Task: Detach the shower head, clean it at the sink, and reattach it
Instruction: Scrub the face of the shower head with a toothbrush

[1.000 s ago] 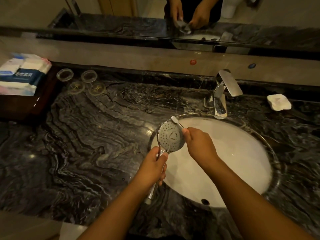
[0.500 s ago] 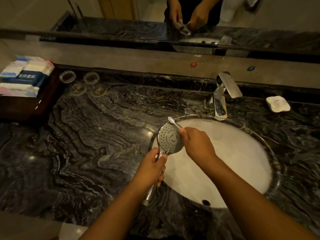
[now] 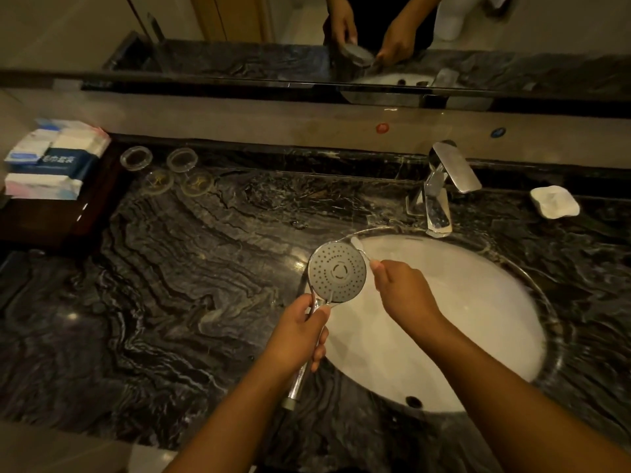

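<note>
Your left hand point(image 3: 295, 332) is wrapped tight around the shiny handle of the shower head point(image 3: 337, 272), and your right hand point(image 3: 401, 290) pinches a small white toothbrush point(image 3: 359, 246) between thumb and fingers. You hold the shower head up over the left edge of the sink, with its round holey face turned toward you. The brush tip sits at the top right rim of that face.

Now look around, from big to small. The black marble counter point(image 3: 191, 288) is all around you. The white oval sink point(image 3: 454, 319) sits in it, under your right arm. A wide mirror point(image 3: 239, 25) runs along the back wall. A chrome faucet point(image 3: 440, 189) stands behind the sink. A stack of wrapped packets point(image 3: 51, 158) rests on a dark tray at the far left. A white soap dish point(image 3: 555, 201) is to the right of the faucet. Two small clear glasses point(image 3: 136, 158) stand near the packets.
</note>
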Tool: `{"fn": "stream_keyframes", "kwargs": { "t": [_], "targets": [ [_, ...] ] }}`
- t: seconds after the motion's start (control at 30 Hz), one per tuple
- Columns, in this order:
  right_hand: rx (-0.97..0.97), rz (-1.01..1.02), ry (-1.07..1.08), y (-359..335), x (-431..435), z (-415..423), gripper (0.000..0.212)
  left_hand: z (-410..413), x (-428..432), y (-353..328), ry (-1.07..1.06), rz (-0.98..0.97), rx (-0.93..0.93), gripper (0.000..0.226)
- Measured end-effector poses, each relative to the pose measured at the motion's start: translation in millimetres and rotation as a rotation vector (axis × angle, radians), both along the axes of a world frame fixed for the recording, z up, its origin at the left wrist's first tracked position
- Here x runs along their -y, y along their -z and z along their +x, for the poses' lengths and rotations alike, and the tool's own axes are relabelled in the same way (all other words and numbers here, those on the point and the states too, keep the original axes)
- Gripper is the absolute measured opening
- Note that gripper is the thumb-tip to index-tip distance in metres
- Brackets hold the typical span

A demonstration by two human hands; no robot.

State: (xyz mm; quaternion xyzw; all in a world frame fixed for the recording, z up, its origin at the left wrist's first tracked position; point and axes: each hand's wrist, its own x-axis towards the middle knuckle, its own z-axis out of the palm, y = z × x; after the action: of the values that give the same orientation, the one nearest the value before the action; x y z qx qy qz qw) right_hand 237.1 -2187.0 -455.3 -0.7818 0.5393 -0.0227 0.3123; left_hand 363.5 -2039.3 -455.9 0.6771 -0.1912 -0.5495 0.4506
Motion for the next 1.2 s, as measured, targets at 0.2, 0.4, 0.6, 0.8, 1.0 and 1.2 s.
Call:
{"fn": "stream_keyframes", "kwargs": {
  "t": [0.2,0.4,0.6,0.8,1.0,1.2],
  "targets": [
    [0.175,0.054,-0.177,-17.2,-32.6,1.4,0.036,4.6,3.4,-2.7,0.001,0.015,-0.044,0.013],
    [0.108,0.021,-0.130,-9.6,-9.7,-0.6,0.040,-2.8,3.3,-2.0,0.015,0.007,-0.016,0.014],
    [0.112,0.098,-0.220,-16.9,-26.0,0.1,0.041,-1.3,4.4,-5.0,0.009,0.022,-0.060,0.015],
    [0.168,0.088,-0.166,-10.2,-24.8,1.1,0.037,-1.7,11.6,-7.2,0.012,0.018,-0.070,0.016],
    [0.097,0.042,-0.077,-18.3,2.4,-0.5,0.043,-1.1,9.1,-6.8,0.014,0.023,-0.070,0.015],
    [0.121,0.086,-0.291,-16.8,-44.2,-5.4,0.035,1.4,15.2,-9.7,-0.006,0.025,-0.112,0.017]
  ]
}}
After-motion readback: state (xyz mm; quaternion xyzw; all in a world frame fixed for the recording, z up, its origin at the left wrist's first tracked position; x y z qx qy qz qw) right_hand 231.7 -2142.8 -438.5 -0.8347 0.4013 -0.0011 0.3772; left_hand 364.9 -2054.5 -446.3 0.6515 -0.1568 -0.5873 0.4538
